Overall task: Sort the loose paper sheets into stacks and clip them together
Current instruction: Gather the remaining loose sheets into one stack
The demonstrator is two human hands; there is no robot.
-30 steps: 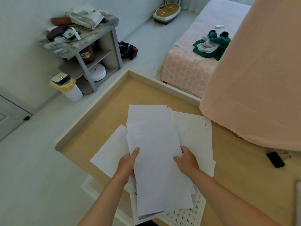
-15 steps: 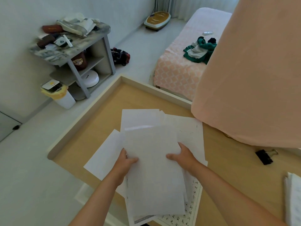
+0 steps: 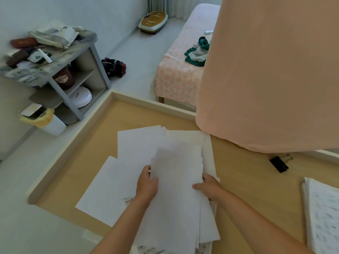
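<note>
I hold a bundle of white paper sheets [image 3: 176, 189] over the wooden table [image 3: 73, 176]. My left hand [image 3: 147, 184] grips the bundle's left edge and my right hand [image 3: 209, 186] grips its right edge, thumb on top. More loose sheets [image 3: 113, 186] lie spread flat beneath and to the left. A black binder clip [image 3: 278, 163] lies on the table to the right. At the far right edge sits a separate stack of printed sheets [image 3: 322, 213].
A large peach cloth [image 3: 266, 70] hangs over the table's far right. Beyond the table's raised rim are a grey shelf unit [image 3: 60, 70], a white bin [image 3: 45, 120] and a bed [image 3: 179, 66].
The bundle has shifted rightward over the spread sheets, both hands moving with it. The view has turned right, so the binder clip is nearer centre and the printed stack has come into view.
</note>
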